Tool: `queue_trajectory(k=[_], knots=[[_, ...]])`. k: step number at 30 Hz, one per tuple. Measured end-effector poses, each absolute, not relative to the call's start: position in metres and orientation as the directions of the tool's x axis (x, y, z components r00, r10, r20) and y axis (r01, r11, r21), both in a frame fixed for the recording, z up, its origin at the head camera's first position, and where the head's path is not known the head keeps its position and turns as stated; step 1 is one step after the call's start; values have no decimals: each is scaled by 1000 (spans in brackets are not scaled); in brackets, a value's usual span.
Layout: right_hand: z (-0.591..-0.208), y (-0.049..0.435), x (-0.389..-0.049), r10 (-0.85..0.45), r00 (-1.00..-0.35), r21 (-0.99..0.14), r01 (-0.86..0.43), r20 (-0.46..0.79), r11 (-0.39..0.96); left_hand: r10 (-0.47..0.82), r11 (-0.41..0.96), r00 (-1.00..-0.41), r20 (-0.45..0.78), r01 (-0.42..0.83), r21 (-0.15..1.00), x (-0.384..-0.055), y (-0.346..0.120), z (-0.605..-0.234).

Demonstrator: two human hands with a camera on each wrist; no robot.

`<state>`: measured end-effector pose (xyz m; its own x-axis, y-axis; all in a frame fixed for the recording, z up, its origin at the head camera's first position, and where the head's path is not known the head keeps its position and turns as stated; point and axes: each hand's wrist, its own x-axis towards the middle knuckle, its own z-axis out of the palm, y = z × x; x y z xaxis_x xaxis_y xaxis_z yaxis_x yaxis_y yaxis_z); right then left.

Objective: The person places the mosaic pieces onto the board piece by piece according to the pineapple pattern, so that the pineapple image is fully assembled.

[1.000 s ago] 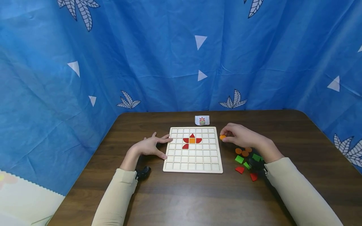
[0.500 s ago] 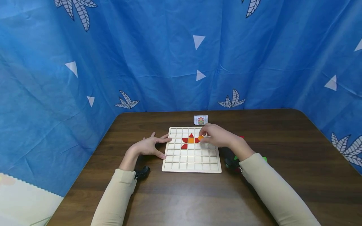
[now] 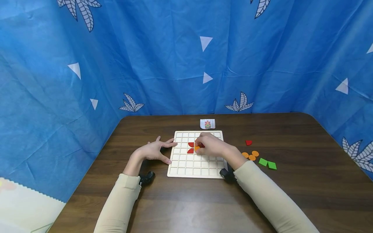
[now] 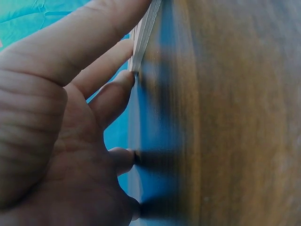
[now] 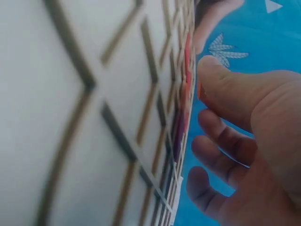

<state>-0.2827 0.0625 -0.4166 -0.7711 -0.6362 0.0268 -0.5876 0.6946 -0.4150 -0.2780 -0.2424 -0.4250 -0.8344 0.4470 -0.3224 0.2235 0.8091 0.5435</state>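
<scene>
A white gridded board (image 3: 182, 171) lies flat on the brown table. My left hand (image 3: 152, 151) is spread at its left side, with thumb and fingertips against that edge. In the left wrist view the fingers (image 4: 110, 103) reach the board's side. Over the upper middle of the grid, my right hand (image 3: 215, 145) pinches an orange disc (image 3: 197, 148) between thumb and fingers. Left of the disc, two red pieces (image 3: 190, 144) sit in neighbouring cells. Another red piece shows partly beneath my right hand, which hides other cells. The right wrist view shows the disc (image 5: 200, 90) only as a sliver by the thumb.
To the board's right lie several loose orange discs (image 3: 252, 157), two green squares (image 3: 272, 165) and a red piece (image 3: 248, 142). A small card with a coloured grid picture (image 3: 207, 123) lies behind the board. Blue patterned cloth (image 3: 175, 64) hangs behind the table.
My right hand has carried the orange disc leftward from beside the board to over its upper middle cells. Loose pieces at the right have come back into sight. My left hand stays put.
</scene>
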Motion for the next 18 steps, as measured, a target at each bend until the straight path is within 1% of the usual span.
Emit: queue_trajectory(k=[6,13,18], knots=[[-421,60,-280,-643,-766,-358,-608,30,708,443,813,-836,-322,224,538,-278,-243,-426],[-421,62,-280,-636,-771,-379,-596,23,708,441,810,-837,-323,216,546,-277,-243,-425],[-418,71,-279,-603,-797,-420,-549,5,722,448,807,-835,-320,222,548,-277,-242,-425]])
